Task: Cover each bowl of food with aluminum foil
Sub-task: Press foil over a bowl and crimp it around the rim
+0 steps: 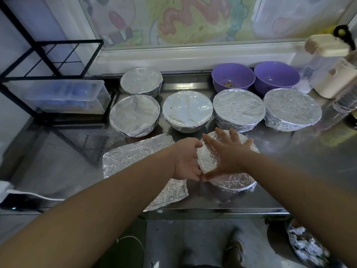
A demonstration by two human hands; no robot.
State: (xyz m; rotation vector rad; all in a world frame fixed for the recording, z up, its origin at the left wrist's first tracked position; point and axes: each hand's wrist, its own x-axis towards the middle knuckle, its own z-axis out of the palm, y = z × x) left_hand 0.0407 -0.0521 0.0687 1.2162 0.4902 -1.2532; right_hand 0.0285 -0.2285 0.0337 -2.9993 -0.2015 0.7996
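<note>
Pressing foil-covered bowl (233, 182); right hand (228, 153) flat

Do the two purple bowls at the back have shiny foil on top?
No, the left round purple plastic bowl and the right round purple plastic bowl both stand open and uncovered.

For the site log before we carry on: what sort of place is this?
Most likely a kitchen prep area. There is a stainless steel counter with rows of foil-covered bowls behind the nearest bowl, two purple bowls, and a black wire rack beside the counter.
</note>
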